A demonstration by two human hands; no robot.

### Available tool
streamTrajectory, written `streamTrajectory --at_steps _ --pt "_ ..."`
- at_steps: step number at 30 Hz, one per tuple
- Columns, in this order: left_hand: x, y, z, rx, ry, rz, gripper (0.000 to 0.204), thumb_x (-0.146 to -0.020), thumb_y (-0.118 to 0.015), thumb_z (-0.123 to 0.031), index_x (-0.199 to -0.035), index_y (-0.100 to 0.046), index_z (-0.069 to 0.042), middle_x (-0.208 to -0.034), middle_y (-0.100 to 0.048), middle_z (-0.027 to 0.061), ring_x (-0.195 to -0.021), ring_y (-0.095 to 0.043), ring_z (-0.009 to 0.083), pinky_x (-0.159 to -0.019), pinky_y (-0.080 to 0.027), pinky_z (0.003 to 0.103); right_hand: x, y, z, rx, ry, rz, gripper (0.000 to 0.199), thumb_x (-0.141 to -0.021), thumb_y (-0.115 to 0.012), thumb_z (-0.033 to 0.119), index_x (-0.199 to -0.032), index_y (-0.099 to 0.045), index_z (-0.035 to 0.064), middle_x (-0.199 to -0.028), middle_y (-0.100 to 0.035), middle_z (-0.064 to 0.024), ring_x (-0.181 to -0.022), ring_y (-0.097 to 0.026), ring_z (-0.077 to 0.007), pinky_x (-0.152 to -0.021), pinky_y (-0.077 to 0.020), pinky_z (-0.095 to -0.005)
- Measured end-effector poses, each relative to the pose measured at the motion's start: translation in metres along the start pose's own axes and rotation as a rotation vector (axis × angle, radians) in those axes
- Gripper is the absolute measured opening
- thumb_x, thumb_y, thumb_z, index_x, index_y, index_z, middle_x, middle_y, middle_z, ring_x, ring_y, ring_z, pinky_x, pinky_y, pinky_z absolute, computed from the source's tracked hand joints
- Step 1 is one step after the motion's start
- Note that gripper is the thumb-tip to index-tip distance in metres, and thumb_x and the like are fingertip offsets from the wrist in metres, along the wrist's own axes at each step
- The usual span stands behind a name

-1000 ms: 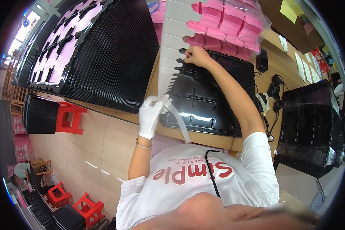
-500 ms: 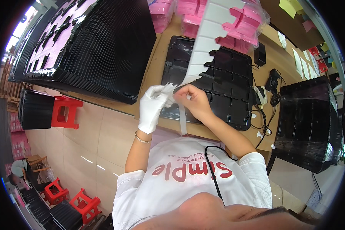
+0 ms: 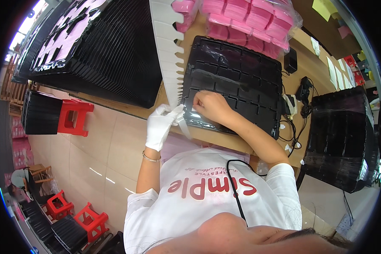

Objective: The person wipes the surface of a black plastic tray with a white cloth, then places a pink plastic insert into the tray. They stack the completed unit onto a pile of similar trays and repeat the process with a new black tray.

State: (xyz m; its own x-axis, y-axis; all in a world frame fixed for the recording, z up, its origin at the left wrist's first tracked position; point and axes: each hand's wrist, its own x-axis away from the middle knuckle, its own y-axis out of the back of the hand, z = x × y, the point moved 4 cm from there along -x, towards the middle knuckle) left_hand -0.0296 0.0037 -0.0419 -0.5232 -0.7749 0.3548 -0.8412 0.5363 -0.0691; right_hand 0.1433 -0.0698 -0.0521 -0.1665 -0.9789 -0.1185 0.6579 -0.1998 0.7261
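My left hand, in a white glove, pinches the narrow near end of a long white strip with a notched edge. The strip stretches away, widening, between the stack of black trays and the tray on the table. A pale tail of it hangs below the glove. My right hand is bare, its fingers curled together over the near left part of a black compartmented plastic tray. Whatever its fingertips hold, if anything, is too small to make out. A gap separates my two hands.
A tall stack of black trays rises at the left. Bagged pink pieces lie behind the tray. Cables and a small black box are at its right. Another wrapped black stack stands far right. A red stool is on the floor.
The white strip has swung left, off the tray. My left hand has shifted left and slightly nearer with it. My right hand has come away from the left and is over the tray.
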Motion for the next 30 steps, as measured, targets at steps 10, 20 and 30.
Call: streamTrajectory --at_steps 10,20,30 --pt "-0.005 0.002 0.011 0.159 -0.025 0.027 0.016 -0.087 -0.071 -0.010 -0.078 -0.059 -0.004 -0.084 -0.069 0.0053 -0.069 -0.062 0.0055 -0.058 -0.044 0.018 -0.002 0.003 0.004 -0.082 0.027 0.214 0.010 -0.072 -0.067 0.010 -0.078 -0.064 0.0032 -0.074 -0.061 -0.0099 -0.065 -0.059 -0.0234 -0.063 -0.0484 -0.0326" --pt "-0.003 -0.036 -0.012 0.177 -0.083 0.078 0.012 -0.087 -0.072 -0.014 -0.083 -0.064 -0.006 -0.073 -0.061 -0.0021 -0.060 -0.048 0.0016 -0.053 -0.035 0.017 0.032 0.006 0.002 -1.221 -0.392 0.051 0.013 -0.091 -0.061 0.010 -0.102 -0.056 0.0032 -0.092 -0.063 -0.0056 -0.077 -0.056 -0.0081 -0.071 -0.0450 -0.0217" --pt "0.003 -0.090 -0.050 0.126 -0.253 0.158 0.014 -0.087 -0.072 -0.012 -0.093 -0.065 -0.001 -0.086 -0.069 0.0048 -0.068 -0.060 0.0060 -0.059 -0.046 0.018 0.068 0.056 0.014 -0.457 -0.075 -0.584 0.011 -0.084 -0.071 0.001 -0.091 -0.063 0.0020 -0.082 -0.060 -0.0003 -0.072 -0.051 -0.0042 -0.063 -0.0402 -0.0201"
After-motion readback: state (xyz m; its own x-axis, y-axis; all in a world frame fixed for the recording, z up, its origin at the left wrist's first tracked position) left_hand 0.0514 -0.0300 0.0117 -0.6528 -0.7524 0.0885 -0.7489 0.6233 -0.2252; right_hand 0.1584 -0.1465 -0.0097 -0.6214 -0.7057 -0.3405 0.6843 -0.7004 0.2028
